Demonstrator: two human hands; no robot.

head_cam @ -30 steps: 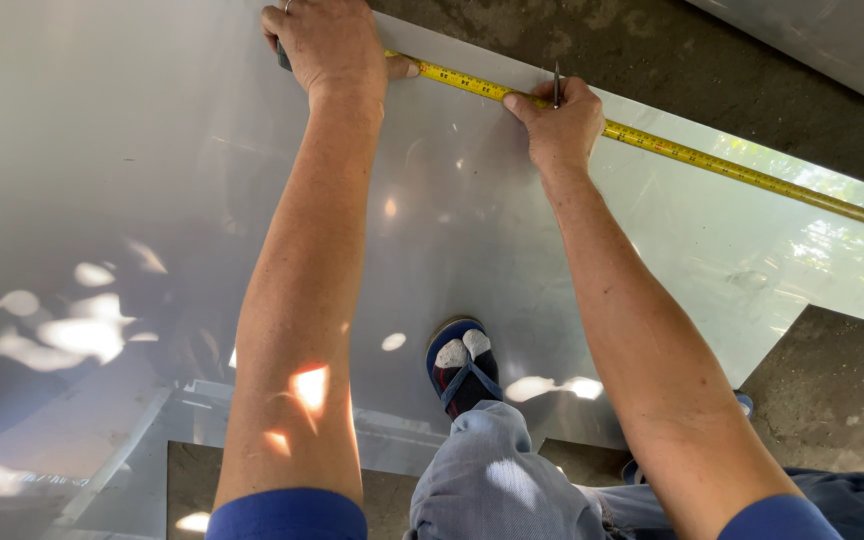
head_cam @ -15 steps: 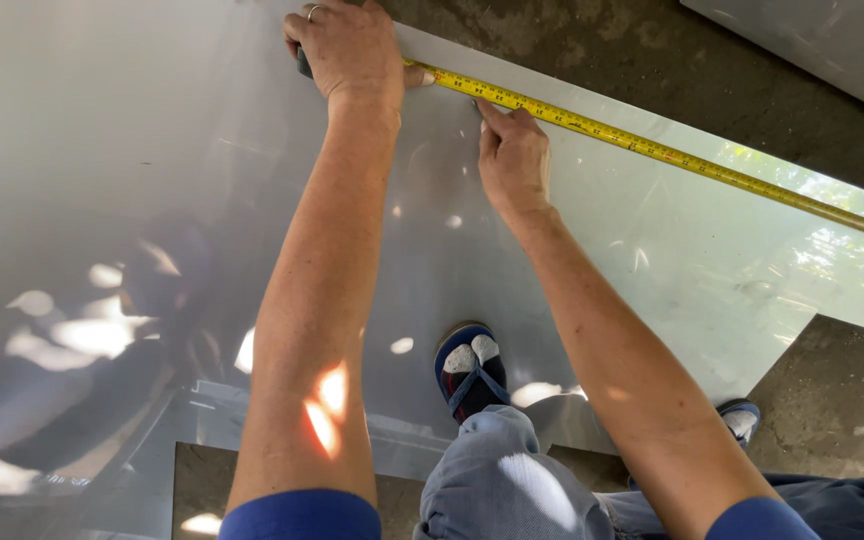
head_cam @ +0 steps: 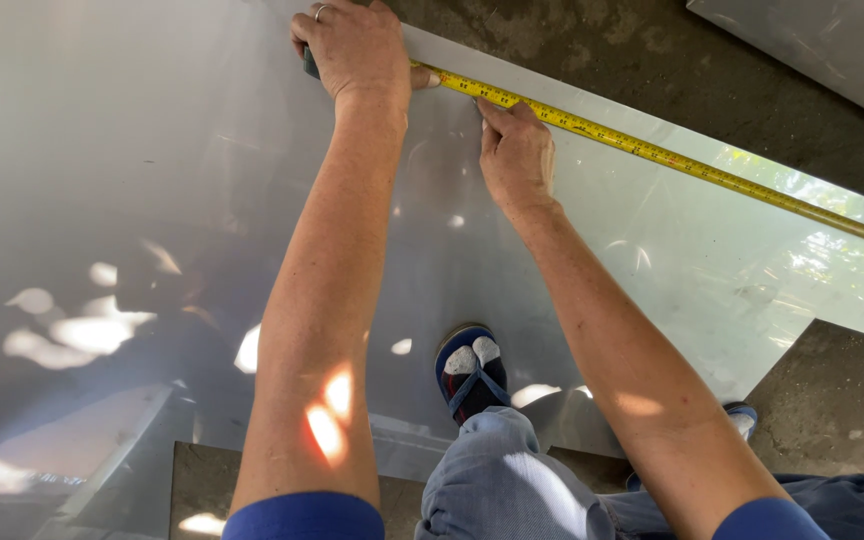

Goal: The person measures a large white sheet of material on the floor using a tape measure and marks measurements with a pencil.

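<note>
Stretching along the far edge of the metal sheet, the yellow tape measure runs from the left hand away to the right, past the picture's border. The left hand is closed over the tape's dark case at that far edge, fingers wrapped down around it. The right hand lies just beside it on the sheet, fingers together and flat, fingertips touching the tape's blade; whether anything is pinched under them cannot be told.

The blade looks thin, light and springy, likely to buckle or slide on the smooth metal unless pressed flat, so the case and a point on the blade are the sensible places to hold. The sheet itself appears broad, glossy and slippery, with thin edges that may be sharp.

On the sheet's near side stands a foot in a blue sandal with a grey-trousered knee over the edge. Beyond the sheet's far edge is rough dark concrete floor, and a second pale sheet lies across it.
</note>
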